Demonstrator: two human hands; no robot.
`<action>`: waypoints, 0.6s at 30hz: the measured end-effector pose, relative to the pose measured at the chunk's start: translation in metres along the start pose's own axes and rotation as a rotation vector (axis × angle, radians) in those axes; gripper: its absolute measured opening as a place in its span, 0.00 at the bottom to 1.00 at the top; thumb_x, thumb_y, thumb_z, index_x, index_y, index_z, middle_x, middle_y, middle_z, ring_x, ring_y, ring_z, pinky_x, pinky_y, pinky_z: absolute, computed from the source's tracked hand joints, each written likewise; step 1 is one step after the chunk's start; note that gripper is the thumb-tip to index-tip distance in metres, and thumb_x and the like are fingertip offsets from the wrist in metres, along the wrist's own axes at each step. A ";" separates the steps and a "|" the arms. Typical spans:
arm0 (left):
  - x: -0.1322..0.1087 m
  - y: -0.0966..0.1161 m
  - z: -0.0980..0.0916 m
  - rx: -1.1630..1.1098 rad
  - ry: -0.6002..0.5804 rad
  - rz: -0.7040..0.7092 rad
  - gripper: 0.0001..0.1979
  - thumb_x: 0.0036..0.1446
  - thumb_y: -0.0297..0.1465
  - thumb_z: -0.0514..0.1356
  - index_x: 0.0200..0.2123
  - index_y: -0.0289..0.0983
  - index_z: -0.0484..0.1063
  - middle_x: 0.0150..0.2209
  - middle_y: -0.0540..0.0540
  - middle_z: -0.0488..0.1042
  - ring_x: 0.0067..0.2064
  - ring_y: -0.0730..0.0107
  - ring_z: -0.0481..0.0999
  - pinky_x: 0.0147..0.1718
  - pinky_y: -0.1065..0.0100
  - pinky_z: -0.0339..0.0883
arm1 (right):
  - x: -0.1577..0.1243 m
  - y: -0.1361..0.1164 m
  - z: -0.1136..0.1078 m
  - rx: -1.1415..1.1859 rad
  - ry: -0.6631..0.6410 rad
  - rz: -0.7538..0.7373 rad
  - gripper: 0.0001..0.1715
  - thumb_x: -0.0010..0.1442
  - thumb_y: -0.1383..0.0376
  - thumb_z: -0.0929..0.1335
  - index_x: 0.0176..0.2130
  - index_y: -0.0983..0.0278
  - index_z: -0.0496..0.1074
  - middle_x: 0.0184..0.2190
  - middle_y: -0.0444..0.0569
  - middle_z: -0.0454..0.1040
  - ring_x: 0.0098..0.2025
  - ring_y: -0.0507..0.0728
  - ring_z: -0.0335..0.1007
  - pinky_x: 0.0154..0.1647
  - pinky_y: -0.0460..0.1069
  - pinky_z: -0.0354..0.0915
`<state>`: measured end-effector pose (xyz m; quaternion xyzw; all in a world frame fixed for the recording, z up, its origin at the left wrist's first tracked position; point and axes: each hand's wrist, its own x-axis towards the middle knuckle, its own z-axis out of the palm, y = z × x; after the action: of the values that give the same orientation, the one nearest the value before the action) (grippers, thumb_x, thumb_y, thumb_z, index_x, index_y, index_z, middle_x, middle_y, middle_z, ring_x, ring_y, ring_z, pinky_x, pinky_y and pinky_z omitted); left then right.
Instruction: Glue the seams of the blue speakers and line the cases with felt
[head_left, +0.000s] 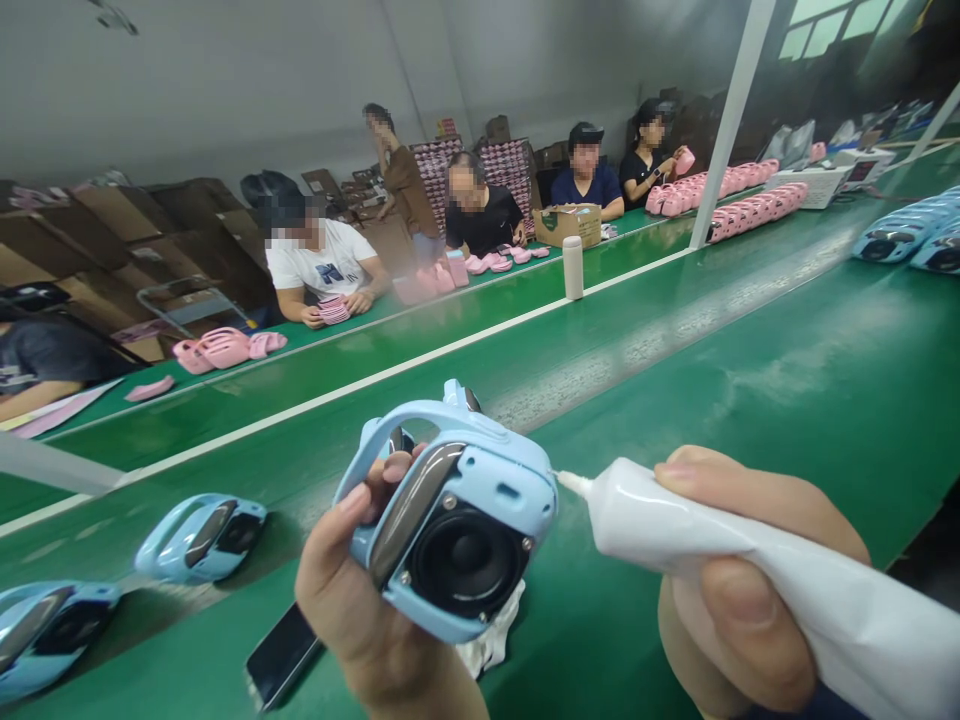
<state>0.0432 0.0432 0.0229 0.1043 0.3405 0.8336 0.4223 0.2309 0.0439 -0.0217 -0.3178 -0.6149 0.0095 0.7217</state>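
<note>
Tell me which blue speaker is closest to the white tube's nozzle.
It's the blue speaker held in the left hand, with the nozzle right at its edge. The other blue speakers are all farther from the tip.

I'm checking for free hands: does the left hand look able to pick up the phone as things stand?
Probably not: the left hand is occupied holding the blue speaker, though the phone lies nearby on the green surface.
</note>
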 end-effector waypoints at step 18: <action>-0.036 -0.012 -0.016 0.243 -0.203 0.189 0.09 0.56 0.41 0.63 0.37 0.44 0.75 0.47 0.51 0.78 0.47 0.65 0.77 0.41 0.69 0.76 | 0.007 -0.032 0.016 0.248 -0.284 0.122 0.12 0.63 0.58 0.65 0.44 0.55 0.73 0.27 0.44 0.74 0.20 0.54 0.61 0.22 0.55 0.62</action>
<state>0.0658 0.0125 0.0075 0.2696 0.3829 0.8074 0.3588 0.2067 0.0282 0.0003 -0.2586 -0.6844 0.1734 0.6593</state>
